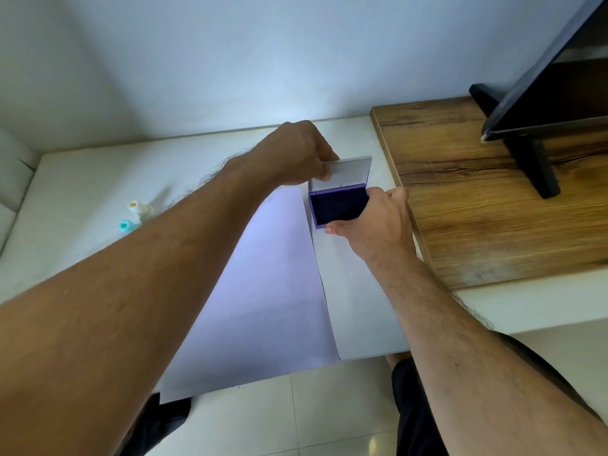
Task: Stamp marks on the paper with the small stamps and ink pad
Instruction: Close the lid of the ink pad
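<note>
The ink pad (339, 205), a purple-framed case with a dark inked surface, is seen lying open on the white table (82, 179), just beside the far right corner of the paper (263, 291). Its pale lid (348, 172) is raised at the far side, tilted up from the hinge.

The lid's left edge is pinched by the left hand (292, 153), which is reached across from the left with the forearm stretched over the paper and the fingers curled down onto the lid. The case's near right corner is gripped by the right hand (378, 222), thumb laid along the near edge and fingers wrapped at the right side; the wrist is bent inward.

The paper is spread flat, its near edge hanging over the table's front. Two small stamps, a cream one (139, 209) and a teal one (128, 227), are set touching each other at the left, well apart from the pad.

A wooden board (493, 199) lies to the right, with a dark monitor stand (536, 159) on it. No readable writing is seen on any item.
</note>
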